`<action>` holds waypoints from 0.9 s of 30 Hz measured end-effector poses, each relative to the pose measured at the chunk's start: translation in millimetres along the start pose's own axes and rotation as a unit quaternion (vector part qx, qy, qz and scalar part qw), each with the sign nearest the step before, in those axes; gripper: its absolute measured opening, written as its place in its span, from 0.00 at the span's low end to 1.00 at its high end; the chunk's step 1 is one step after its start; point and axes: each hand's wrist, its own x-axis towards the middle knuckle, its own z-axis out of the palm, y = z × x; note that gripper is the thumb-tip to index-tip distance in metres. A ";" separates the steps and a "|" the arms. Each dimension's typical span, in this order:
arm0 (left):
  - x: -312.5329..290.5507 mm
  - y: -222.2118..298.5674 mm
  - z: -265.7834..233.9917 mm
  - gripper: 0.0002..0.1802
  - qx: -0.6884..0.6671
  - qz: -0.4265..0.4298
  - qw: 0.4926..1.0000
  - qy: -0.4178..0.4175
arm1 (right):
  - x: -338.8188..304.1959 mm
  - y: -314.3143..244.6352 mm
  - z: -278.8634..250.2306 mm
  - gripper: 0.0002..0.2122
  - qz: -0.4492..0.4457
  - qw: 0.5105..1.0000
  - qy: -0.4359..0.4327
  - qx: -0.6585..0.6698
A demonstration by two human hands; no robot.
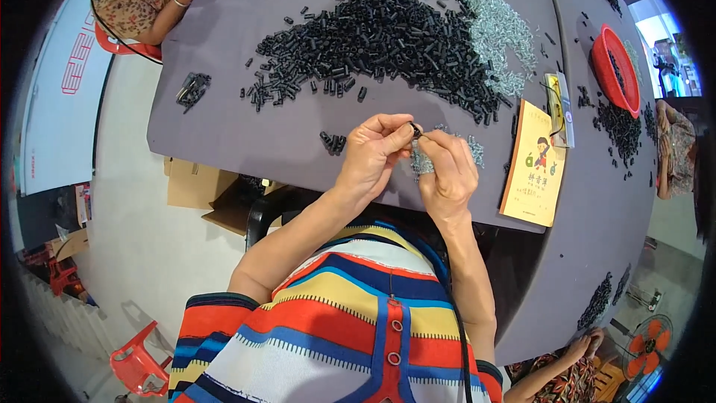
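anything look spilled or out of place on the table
Nothing looks clearly damaged. A stray black piece lies just off the big black heap, whose right edge runs into the clear pieces, which looks slightly untidy.

Tube [415, 131] between left hand [371, 151] and right hand [450, 173], above table [224, 142]; around it, tube heap [377, 39] towards half past eleven, heap of pieces [498, 33] adjoining at half past one, basket [628, 78] past two, booklet [532, 172] past three, stool [138, 364] at eight
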 end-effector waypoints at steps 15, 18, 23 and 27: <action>-3.1 -0.9 5.3 0.09 0.129 0.128 0.983 -0.038 | 4.7 -6.9 -4.5 0.16 0.151 0.982 -0.027 0.111; -4.0 0.4 2.2 0.09 0.140 0.112 0.983 -0.026 | 2.9 -4.9 -1.9 0.16 0.151 0.983 -0.036 0.097; -3.3 7.6 8.2 0.11 0.089 0.057 0.994 0.001 | 4.2 -7.0 -2.3 0.17 0.214 0.969 -0.065 0.109; 0.3 17.2 7.5 0.17 0.088 0.016 0.996 -0.001 | 8.5 -6.3 -10.6 0.19 0.206 0.968 -0.086 0.112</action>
